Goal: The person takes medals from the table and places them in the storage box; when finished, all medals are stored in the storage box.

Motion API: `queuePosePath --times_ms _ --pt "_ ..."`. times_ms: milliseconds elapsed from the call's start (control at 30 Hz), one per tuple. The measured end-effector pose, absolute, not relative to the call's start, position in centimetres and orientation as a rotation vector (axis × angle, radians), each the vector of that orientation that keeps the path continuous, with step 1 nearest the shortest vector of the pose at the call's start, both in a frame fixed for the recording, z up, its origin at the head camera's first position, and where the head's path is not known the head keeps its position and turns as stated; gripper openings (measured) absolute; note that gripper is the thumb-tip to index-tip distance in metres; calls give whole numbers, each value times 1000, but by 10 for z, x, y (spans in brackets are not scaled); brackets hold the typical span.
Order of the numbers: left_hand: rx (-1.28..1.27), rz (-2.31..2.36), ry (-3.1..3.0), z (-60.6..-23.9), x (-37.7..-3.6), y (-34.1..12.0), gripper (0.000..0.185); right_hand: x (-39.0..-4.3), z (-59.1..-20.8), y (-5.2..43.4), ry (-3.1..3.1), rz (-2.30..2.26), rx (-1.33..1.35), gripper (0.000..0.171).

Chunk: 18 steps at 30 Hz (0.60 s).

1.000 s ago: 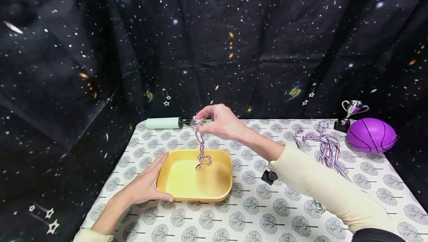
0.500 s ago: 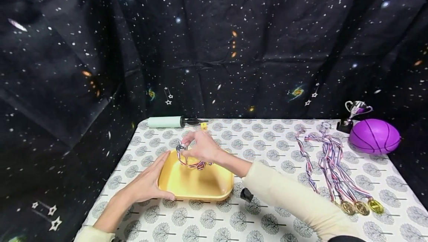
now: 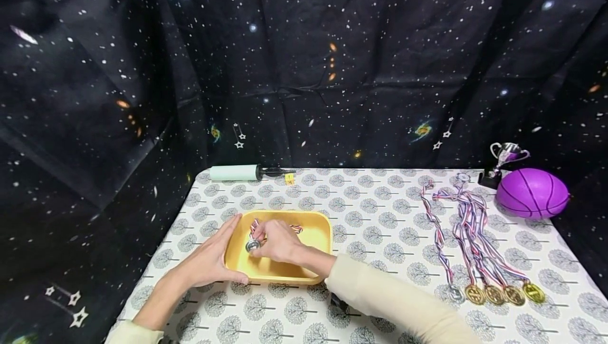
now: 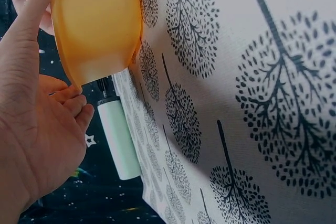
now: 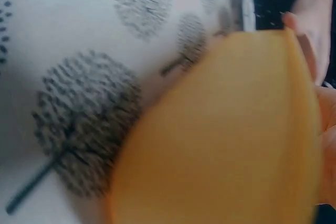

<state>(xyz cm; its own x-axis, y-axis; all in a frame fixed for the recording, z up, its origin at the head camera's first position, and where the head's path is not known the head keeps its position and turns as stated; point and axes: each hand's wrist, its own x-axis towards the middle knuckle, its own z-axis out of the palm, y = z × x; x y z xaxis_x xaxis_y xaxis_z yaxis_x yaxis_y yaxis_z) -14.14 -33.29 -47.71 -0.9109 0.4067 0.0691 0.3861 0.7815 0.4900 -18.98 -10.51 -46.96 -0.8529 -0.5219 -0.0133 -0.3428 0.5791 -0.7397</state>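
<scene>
Tray (image 3: 313,233) front-left on table (image 3: 380,217); pump (image 3: 235,173) behind it; medals (image 3: 494,294) right; ball (image 3: 532,193) far right.

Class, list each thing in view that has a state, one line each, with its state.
Yellow tray: flat on the table, left hand steadying its side.
Silver medal: inside the tray, pinched by right hand.
Medals: lying in a row, ribbons stretched out.
Purple ball: resting on the table.
Trophy: upright.
</scene>
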Motion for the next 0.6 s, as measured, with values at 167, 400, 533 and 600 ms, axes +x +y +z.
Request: queuePosePath --times_ms 167,400,533,600 --pt "669 786 2932 -476 -142 -332 150 -182 -486 -115 2625 -1011 -814 39" --pt "664 754 2936 -475 -142 -331 149 -177 -500 -123 2712 -880 -940 37" --pt "660 751 2936 -475 -142 -331 150 -178 -502 -124 2742 -840 -940 35" --pt "660 757 2935 -476 -142 -331 149 -178 -502 -124 2751 -821 -944 35"
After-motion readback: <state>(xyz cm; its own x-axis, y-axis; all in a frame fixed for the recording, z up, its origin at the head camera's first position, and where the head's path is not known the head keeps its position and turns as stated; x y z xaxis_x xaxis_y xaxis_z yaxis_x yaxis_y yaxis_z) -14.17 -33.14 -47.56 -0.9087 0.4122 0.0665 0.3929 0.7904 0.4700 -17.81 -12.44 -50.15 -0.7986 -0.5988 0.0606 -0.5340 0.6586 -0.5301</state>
